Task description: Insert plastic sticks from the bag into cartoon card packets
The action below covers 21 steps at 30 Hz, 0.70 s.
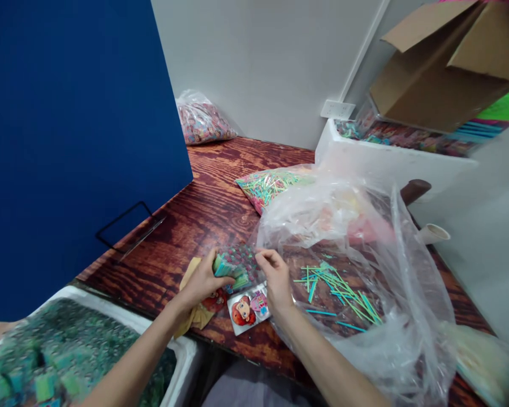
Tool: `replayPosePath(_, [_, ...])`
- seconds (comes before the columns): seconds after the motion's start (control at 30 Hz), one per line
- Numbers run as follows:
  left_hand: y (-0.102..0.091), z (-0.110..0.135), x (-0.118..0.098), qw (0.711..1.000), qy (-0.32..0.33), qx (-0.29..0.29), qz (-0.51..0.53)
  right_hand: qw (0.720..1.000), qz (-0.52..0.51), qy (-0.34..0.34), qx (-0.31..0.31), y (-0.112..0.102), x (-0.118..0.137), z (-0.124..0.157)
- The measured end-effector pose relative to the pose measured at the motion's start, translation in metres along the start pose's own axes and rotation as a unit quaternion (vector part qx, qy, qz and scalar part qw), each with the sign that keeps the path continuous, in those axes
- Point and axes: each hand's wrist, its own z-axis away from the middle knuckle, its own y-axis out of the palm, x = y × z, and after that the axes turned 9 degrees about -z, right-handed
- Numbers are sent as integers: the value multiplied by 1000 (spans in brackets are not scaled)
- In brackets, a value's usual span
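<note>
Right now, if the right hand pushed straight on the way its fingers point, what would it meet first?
Probably the packet in the left hand; depth leaves any present contact unclear.

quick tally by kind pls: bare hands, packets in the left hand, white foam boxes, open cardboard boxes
Bare hands: 2, left hand and right hand
Clear packet in the left hand: 1
White foam boxes: 2, lower left and upper right
Open cardboard box: 1
Total: 6
</note>
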Motion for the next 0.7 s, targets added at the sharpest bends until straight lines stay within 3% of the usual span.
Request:
replayPosePath(0.1, [0,3,1,998,-8,-20,57,989,-131,71,11,18,0,-6])
replayPosePath(0.2, [1,3,2,995,0,-19,93,975,-185,119,23,25,-3,-15])
replayPosePath(0.37, [0,0,6,996,29,-49,72,967,-138,203,68,28,-3,-23])
replayPosePath(0.53, [-2,0,8,992,18,16,123,961,-85,253,68,38,0,-25])
replayPosePath(0.7, [-8,-3,11,998,8,2,65,952,-69,292,66,47,-3,-32])
